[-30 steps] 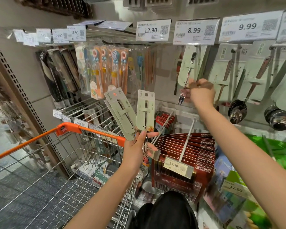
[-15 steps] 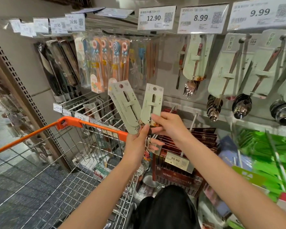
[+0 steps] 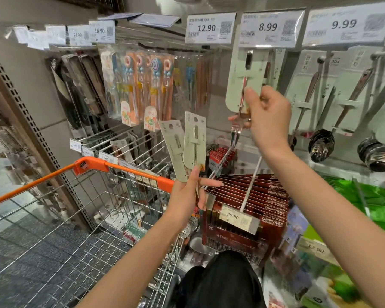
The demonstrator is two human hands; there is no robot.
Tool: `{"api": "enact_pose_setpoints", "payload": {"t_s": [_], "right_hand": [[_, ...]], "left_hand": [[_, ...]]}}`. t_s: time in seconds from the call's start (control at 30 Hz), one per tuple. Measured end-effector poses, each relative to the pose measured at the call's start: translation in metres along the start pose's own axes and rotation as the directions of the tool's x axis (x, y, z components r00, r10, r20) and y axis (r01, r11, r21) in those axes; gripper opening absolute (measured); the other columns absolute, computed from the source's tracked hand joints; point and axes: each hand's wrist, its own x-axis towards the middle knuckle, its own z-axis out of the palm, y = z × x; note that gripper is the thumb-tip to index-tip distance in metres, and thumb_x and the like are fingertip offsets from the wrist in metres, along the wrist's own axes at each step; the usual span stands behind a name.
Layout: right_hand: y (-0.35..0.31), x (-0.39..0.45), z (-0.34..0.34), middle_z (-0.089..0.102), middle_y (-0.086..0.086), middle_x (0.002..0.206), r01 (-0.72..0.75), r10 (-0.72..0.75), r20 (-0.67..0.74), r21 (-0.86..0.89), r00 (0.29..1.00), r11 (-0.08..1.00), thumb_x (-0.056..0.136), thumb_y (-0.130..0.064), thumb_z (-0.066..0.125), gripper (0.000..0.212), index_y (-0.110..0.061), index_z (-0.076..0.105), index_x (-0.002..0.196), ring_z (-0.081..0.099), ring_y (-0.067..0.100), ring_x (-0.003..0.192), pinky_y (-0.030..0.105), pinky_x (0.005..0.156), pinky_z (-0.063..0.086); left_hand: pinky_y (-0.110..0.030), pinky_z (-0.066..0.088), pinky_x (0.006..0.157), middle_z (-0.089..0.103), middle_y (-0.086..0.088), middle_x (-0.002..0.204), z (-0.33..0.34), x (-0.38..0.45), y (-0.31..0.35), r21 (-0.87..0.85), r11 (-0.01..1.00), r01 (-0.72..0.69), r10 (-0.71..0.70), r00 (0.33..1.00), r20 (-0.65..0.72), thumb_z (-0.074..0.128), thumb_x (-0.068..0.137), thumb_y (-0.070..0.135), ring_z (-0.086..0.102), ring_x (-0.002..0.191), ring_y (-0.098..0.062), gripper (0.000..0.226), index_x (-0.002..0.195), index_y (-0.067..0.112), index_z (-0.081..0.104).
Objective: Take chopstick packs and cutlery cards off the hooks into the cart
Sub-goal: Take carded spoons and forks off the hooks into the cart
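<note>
Two pale green cutlery cards point(image 3: 185, 144) stand fanned in my left hand point(image 3: 187, 196) at the centre of the frame, their lower ends pinched between thumb and curled fingers, with one finger stretched out to the right; they sit just above the orange rim of the cart point(image 3: 120, 167). Up and to the right, my right hand point(image 3: 268, 116) has its thumb and curled fingers closed on the lower part of a fork card point(image 3: 245, 83), which hangs below the 8.99 price tag point(image 3: 270, 28); the fork's tines show just under the hand. I cannot tell whether that card is on its hook or already off it. Below both hands, at lower centre right, a row of red chopstick packs point(image 3: 253, 201) hangs on a hook with a 39.90 tag at its tip. Further right, spoon cards point(image 3: 333, 96) hang under the 9.99 price tag point(image 3: 345, 24). At upper centre left, children's chopstick packs point(image 3: 151, 90) with lollipop tops hang beside the 12.90 price tag point(image 3: 209, 27). Green packs point(image 3: 378, 203) fill the lower right edge.
</note>
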Motion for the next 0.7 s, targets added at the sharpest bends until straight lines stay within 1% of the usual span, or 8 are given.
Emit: {"api": "enact_pose_setpoints", "payload": {"t_s": [0.1, 0.2, 0.23, 0.37, 0.47, 0.57, 0.63, 0.7], "right_hand": [[0.004, 0.002, -0.003, 0.035, 0.007, 0.061, 0.039, -0.040, -0.025, -0.041, 0.999, 0.998, 0.097, -0.025, 0.054, 0.041, -0.019, 0.033, 0.063, 0.061, 0.047, 0.066, 0.029, 0.049, 0.050], [0.011, -0.002, -0.005, 0.030, 0.000, 0.059, 0.066, -0.073, -0.089, -0.074, 0.993, 0.995, 0.098, -0.020, 0.052, 0.042, -0.016, 0.031, 0.063, 0.054, 0.006, 0.048, 0.015, 0.047, 0.046], [0.011, -0.002, -0.006, 0.031, 0.002, 0.060, 0.064, -0.070, -0.090, -0.068, 0.993, 0.996, 0.098, -0.020, 0.052, 0.042, -0.015, 0.031, 0.063, 0.055, 0.003, 0.047, 0.014, 0.046, 0.046], [0.007, 0.005, -0.006, 0.035, 0.010, 0.067, -0.001, 0.003, -0.054, 0.048, 0.999, 0.999, 0.097, -0.020, 0.054, 0.041, -0.014, 0.031, 0.064, 0.067, 0.038, 0.065, 0.015, 0.044, 0.046], [0.009, 0.007, -0.005, 0.042, 0.017, 0.069, -0.006, 0.008, -0.054, 0.042, 0.999, 0.999, 0.098, -0.021, 0.054, 0.040, -0.013, 0.032, 0.065, 0.068, 0.033, 0.062, 0.024, 0.048, 0.051], [0.013, 0.004, -0.006, 0.051, 0.029, 0.077, 0.004, -0.003, -0.070, 0.022, 0.998, 1.000, 0.097, -0.023, 0.055, 0.040, -0.013, 0.035, 0.064, 0.069, 0.028, 0.061, 0.030, 0.050, 0.053], [0.017, 0.002, -0.008, 0.047, 0.019, 0.068, -0.010, 0.010, -0.107, 0.003, 0.994, 1.000, 0.097, -0.022, 0.055, 0.040, -0.013, 0.035, 0.063, 0.069, 0.028, 0.059, 0.026, 0.047, 0.050], [0.019, 0.000, -0.010, 0.041, 0.008, 0.060, -0.036, 0.034, -0.144, -0.013, 0.989, 0.999, 0.098, -0.023, 0.054, 0.040, -0.013, 0.036, 0.063, 0.069, 0.025, 0.057, 0.024, 0.044, 0.044]], "left_hand": [[0.000, 0.042, 0.059, 0.052, 0.001, 0.041, -0.001, 0.000, -0.001, -0.005, 1.000, 0.002, -0.002, 0.999, -0.035, 0.031, 0.103, 0.038, 0.051, 0.070, -0.060, 0.057, 0.099, -0.001, 0.073], [0.001, 0.041, 0.060, 0.059, 0.006, 0.045, -0.002, 0.002, -0.002, -0.017, 1.000, -0.007, 0.006, 0.999, -0.042, 0.028, 0.104, 0.035, 0.053, 0.073, -0.058, 0.057, 0.118, -0.011, 0.059], [0.001, 0.040, 0.060, 0.059, 0.007, 0.045, -0.002, 0.002, -0.002, -0.014, 1.000, -0.007, 0.006, 0.999, -0.039, 0.027, 0.104, 0.035, 0.053, 0.073, -0.057, 0.058, 0.122, -0.013, 0.055], [-0.002, 0.044, 0.066, 0.059, 0.006, 0.045, -0.002, 0.002, -0.003, -0.025, 1.000, 0.017, -0.018, 0.999, -0.026, 0.029, 0.102, 0.039, 0.054, 0.073, -0.044, 0.061, 0.109, -0.011, 0.063], [-0.010, 0.049, 0.069, 0.060, 0.002, 0.047, 0.000, 0.000, 0.000, -0.040, 0.998, 0.047, -0.048, 0.998, -0.030, 0.033, 0.093, 0.049, 0.055, 0.073, -0.042, 0.062, 0.084, -0.001, 0.067], [-0.009, 0.048, 0.070, 0.059, 0.002, 0.045, -0.001, -0.001, 0.001, -0.060, 0.997, 0.045, -0.046, 0.999, -0.013, 0.035, 0.087, 0.053, 0.055, 0.075, -0.053, 0.072, 0.106, -0.012, 0.061], [-0.006, 0.046, 0.067, 0.057, 0.003, 0.043, -0.001, -0.002, 0.001, -0.069, 0.997, 0.042, -0.043, 0.999, -0.015, 0.035, 0.087, 0.052, 0.055, 0.076, -0.056, 0.076, 0.119, -0.015, 0.055], [-0.001, 0.043, 0.063, 0.056, 0.004, 0.042, 0.000, -0.002, 0.002, -0.061, 0.997, 0.051, -0.053, 0.998, -0.021, 0.035, 0.087, 0.052, 0.056, 0.080, -0.058, 0.073, 0.111, -0.010, 0.062]]}}
